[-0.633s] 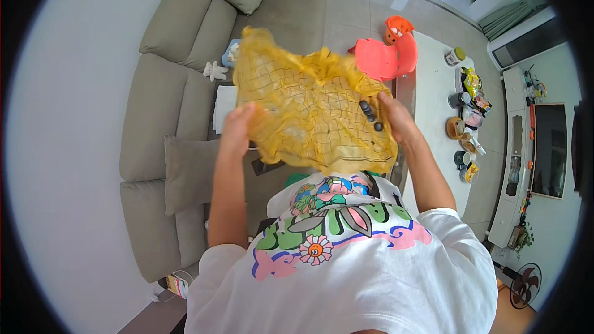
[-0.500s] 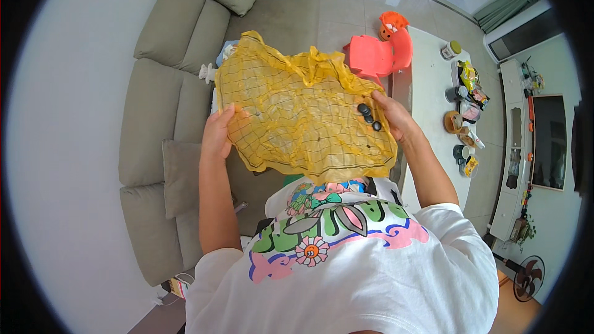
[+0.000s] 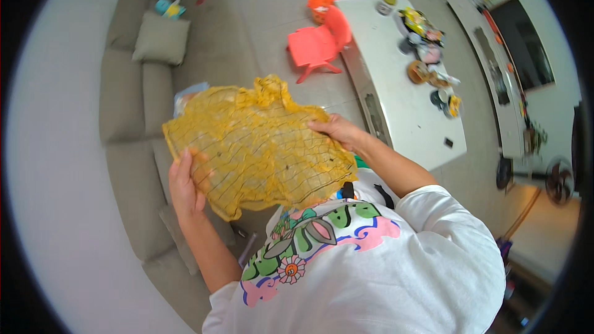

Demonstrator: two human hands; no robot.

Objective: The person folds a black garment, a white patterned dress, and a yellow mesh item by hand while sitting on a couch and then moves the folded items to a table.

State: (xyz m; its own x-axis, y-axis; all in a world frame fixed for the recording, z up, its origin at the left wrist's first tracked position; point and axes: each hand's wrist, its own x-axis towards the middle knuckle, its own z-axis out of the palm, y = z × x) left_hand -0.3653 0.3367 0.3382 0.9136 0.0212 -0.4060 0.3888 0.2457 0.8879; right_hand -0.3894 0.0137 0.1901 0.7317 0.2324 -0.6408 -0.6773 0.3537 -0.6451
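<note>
A thin, crinkled yellow sheet (image 3: 260, 154) printed with a black grid is stretched between my hands in front of my shirt. My left hand (image 3: 185, 182) grips its left side, thumb on top and fingers showing faintly through from beneath. On the right edge, my right hand (image 3: 340, 131) pinches the sheet, thumb over the grid. The upper border is bunched into folds, and a few small dark spots mark the surface. At the sheet's lower right edge a small black shape (image 3: 348, 190) shows; what it is I cannot make out.
A grey sofa (image 3: 127, 102) with a cushion (image 3: 162, 37) lines the left. Ahead stands a red child's chair (image 3: 312, 46) beside an orange tub (image 3: 318, 5). The white table (image 3: 399, 111) at right carries jars, cups and packets. A fan (image 3: 558, 182) is farther right.
My view has turned, and the sheet with both hands now sits lower and farther left. My right hand has shifted inward. The black round pieces near it are no longer visible.
</note>
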